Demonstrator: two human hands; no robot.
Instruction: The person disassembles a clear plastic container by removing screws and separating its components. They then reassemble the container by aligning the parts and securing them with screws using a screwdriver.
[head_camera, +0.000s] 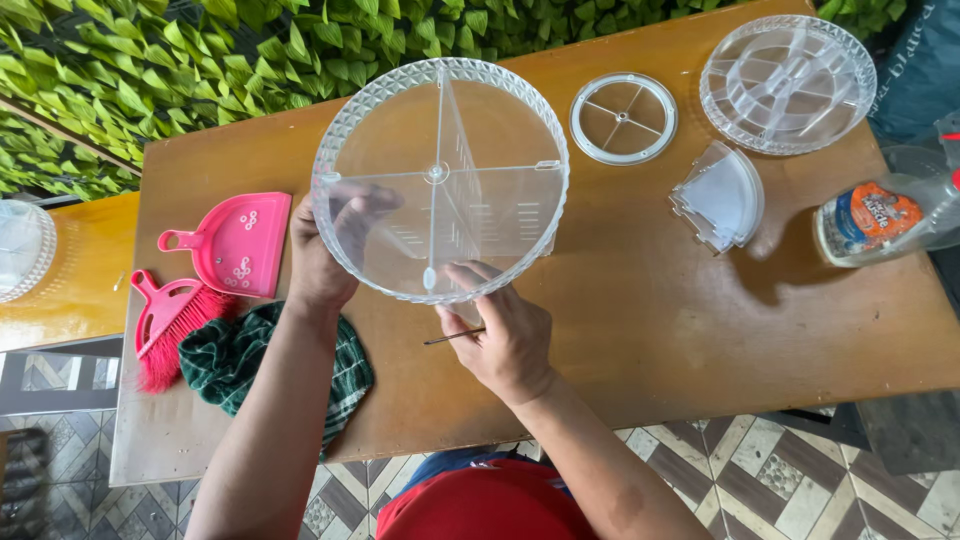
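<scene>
A round clear plastic tray (390, 120) with cross dividers and a faceted rim is held up above the wooden table (640, 300). My left hand (320, 260) grips its left edge, fingers showing through the plastic. My right hand (505, 335) pinches the near rim at the bottom, and a thin dark rod (452, 337) sticks out from it to the left. A green checked cloth (240, 365) lies under my left forearm.
A pink dustpan (240, 240) holding small white pieces and a pink brush (165, 325) lie at the left. A clear ring disc (623, 117), a stack of wedge-shaped inserts (722, 197), another clear divided tray (787, 85) and a bottle (880, 220) sit at the right. Leafy wall behind.
</scene>
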